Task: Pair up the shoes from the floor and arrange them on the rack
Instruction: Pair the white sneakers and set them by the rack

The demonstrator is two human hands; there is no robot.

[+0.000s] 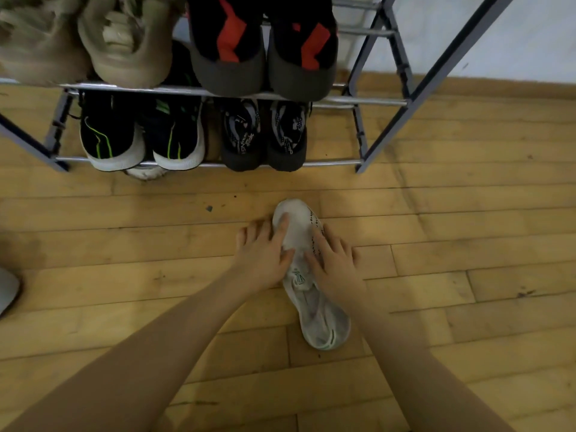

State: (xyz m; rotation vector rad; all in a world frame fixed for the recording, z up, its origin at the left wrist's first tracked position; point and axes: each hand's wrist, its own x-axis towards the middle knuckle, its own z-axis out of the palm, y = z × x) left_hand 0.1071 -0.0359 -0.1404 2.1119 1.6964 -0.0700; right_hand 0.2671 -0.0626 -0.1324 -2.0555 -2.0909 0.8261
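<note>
A white knit sneaker point(307, 302) lies on the wooden floor, toe pointing toward the metal shoe rack point(383, 102). My left hand point(265, 252) rests on its left side with straight fingers over the toe. My right hand point(335, 261) lies with spread fingers on its right side. Neither hand visibly curls round the shoe. A second white shoe point(146, 173) peeks out from under the rack's lowest bar.
The rack holds beige sneakers point(124, 42) and black-red shoes point(261, 48) on the upper shelf, black-green sneakers point(140, 135) and black patterned shoes point(265, 135) below. A grey object point(7, 289) sits at the left edge. The wall runs behind the rack.
</note>
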